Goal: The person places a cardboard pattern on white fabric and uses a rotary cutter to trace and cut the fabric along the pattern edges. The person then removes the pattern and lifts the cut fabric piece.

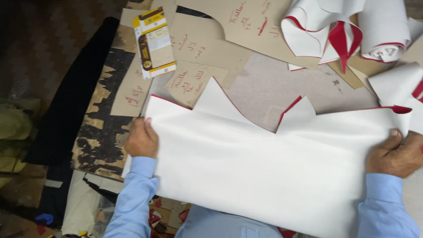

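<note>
Both hands are on the big white sheet of soft material with a red underside (264, 172), spread flat across the table (264, 83) right in front of the person. The left hand (142, 140) clamps the sheet's left edge, fingers curled over it; the right hand (396, 154) pinches the right edge, thumb on top. It looks like a spreading and squaring-up step, the sheet pulled taut between the two grips. Any further shift calls for even tension, since the far edge is cut into points and notches that could curl, and red already shows at the folded corners. Room is tight ahead: brown card pattern pieces with red handwriting (194, 83) lie just beyond, with a small printed carton (154, 42). Rolled white-and-red offcuts (348, 31) crowd the far right. The near side looks freer.
</note>
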